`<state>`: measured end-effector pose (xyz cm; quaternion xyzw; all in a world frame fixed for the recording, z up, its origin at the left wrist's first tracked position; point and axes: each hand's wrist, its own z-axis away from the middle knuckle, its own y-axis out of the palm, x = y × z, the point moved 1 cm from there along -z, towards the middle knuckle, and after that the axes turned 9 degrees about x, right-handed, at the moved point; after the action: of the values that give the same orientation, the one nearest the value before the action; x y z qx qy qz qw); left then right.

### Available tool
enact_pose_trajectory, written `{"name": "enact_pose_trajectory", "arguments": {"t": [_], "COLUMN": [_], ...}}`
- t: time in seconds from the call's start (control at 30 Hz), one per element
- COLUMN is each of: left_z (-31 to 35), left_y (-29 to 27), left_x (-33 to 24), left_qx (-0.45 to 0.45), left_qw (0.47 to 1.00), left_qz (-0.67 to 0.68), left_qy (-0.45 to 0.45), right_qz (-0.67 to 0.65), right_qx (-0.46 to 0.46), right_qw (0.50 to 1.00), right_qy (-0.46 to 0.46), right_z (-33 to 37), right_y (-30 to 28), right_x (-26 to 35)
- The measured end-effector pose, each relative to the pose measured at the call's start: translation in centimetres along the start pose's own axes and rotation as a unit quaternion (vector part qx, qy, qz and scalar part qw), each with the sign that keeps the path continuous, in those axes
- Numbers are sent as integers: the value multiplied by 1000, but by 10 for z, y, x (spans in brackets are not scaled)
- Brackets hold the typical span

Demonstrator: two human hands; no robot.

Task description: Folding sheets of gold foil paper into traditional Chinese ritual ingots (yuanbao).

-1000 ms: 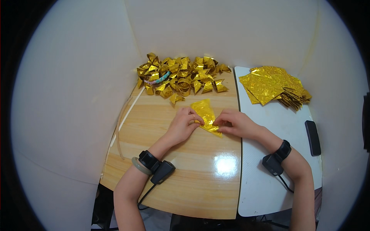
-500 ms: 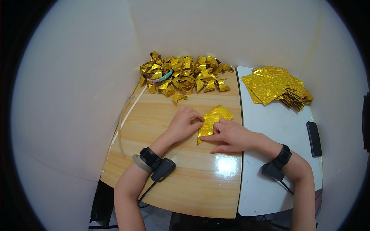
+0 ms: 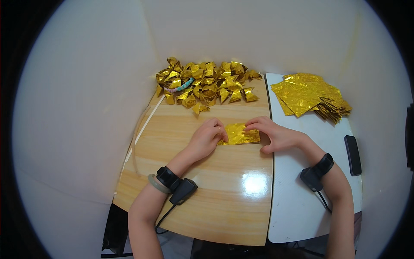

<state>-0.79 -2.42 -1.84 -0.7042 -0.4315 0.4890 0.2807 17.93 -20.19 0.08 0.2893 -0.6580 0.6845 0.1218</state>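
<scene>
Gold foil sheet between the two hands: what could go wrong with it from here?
The gold foil sheet lies on a glossy wood tabletop, so it might slide and crease crookedly if the left hand at its left end eases off.

The right hand, its thumb spread away from its fingers, might drag the sheet's right end askew.

The cable on the left wrist device could catch on the table's near edge.

From the lower edge, both forearms (image 3: pixel 146 209) angle inward; mid-frame, the left hand (image 3: pixel 208 137) curls its fingers downward, the right hand (image 3: pixel 272 134) arches, thumb spread wide.
</scene>
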Motion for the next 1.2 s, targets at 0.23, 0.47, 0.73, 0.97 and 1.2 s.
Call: {"name": "enact_pose_trajectory", "arguments": {"t": [0.23,0.47,0.73,0.97,1.2], "left_z": [3,3,3,1,2], "left_y": [2,-1,0,-1,0], "left_x": [14,12,8,11,15], "left_qx": [62,92,106,129,132], "left_qw": [992,991,984,980,976], "left_qz": [111,92,139,149,170], "left_qy": [-26,-16,-20,-9,-10], "right_qz": [46,-31,-375,-179,-29], "right_qx": [-76,-64,19,-39,-75], "right_qw": [996,997,927,982,997], "right_qy": [6,5,12,-40,-14], "right_z": [-3,-2,2,-2,-6], "right_y": [2,1,-4,3,7], "right_x": [-9,-8,4,-5,-7]}}
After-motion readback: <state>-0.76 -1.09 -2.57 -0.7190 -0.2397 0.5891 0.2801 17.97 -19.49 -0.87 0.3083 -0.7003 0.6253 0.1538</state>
